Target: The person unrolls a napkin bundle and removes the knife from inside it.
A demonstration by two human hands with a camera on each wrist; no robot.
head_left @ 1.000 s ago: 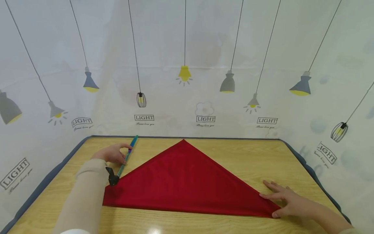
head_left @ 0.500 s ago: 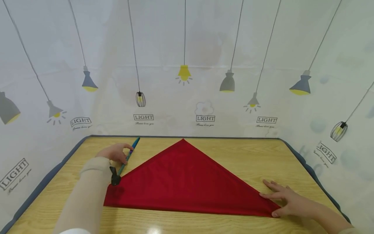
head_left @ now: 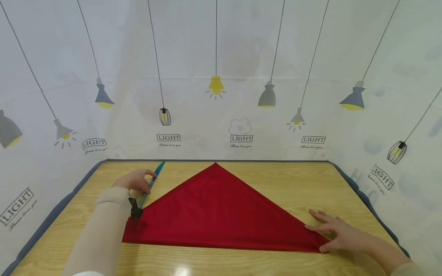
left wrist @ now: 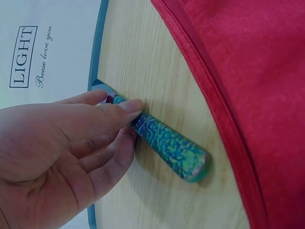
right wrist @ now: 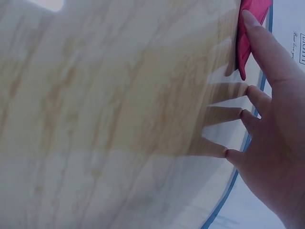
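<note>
A red cloth (head_left: 214, 214), folded into a triangle, lies with its long side toward me and its point at the far side. Left of it, my left hand (head_left: 134, 181) pinches a table knife (left wrist: 171, 145) between thumb and fingers. The knife has a patterned blue-green handle and a shiny blue blade (head_left: 160, 168) that points away from me. It lies slanted beside the cloth's left slope, its handle end near the cloth's edge. At the cloth's right corner, my right hand (head_left: 345, 234) rests with spread fingers, thumb and forefinger touching the cloth.
The wood-grain table (head_left: 283, 180) has a blue-grey border (head_left: 259, 162). Behind it and at both sides hangs a pale backdrop (head_left: 193, 46) printed with lamps and LIGHT labels. A black strap piece (head_left: 136, 210) hangs from my left wrist over the cloth's left corner.
My left hand has shifted slightly to the right with the knife, closer to the cloth. The right hand stays on the cloth's corner. The head view has tilted a little.
</note>
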